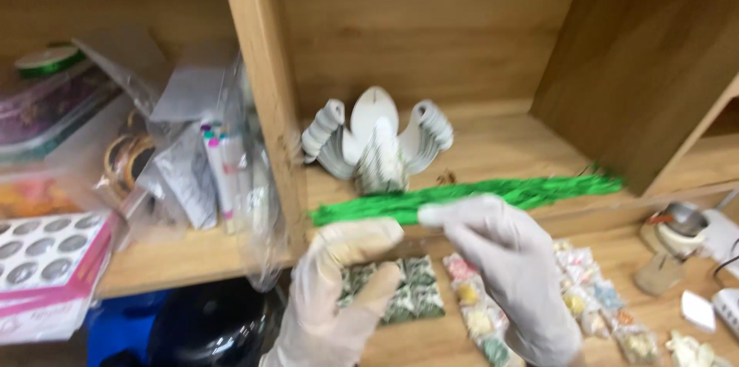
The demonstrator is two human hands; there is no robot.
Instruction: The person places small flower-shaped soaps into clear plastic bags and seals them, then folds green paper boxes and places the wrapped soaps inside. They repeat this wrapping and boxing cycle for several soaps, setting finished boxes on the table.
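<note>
Two gloved hands meet at a bundle of green strips (pixel 469 198), which lies lengthwise along the front edge of a wooden shelf (pixel 500 148). The right hand (pixel 504 259) has its fingertips closed on the near end of the bundle, thumb below and fingers above. The left hand (pixel 346 282) is half curled just beside that end, thumb extended toward it; motion blur hides whether it touches the strips. From the right fingertips the bundle runs away to the far right, where its thin ends fan out loose.

Directly beyond the fingers, on the same shelf, stands a white fan of stacked curved pieces (pixel 377 144). Below both palms, on the wooden table (pixel 616 259), lie a green-patterned packet (pixel 412 294) and rows of small pastel packets (pixel 593 298). Further right of the right hand sits a small round container (pixel 677 228).

Left of the left hand, past the shelf upright, are clear bags (pixel 192 144), markers (pixel 219 167), a green ribbon spool (pixel 50 59) and a tray of round pots (pixel 46 248).

Handling note: such a loose bundle is judged best gripped across its full width, with the second hand supporting near the middle so that the strips stay aligned and the free ends do not catch on the fan.
</note>
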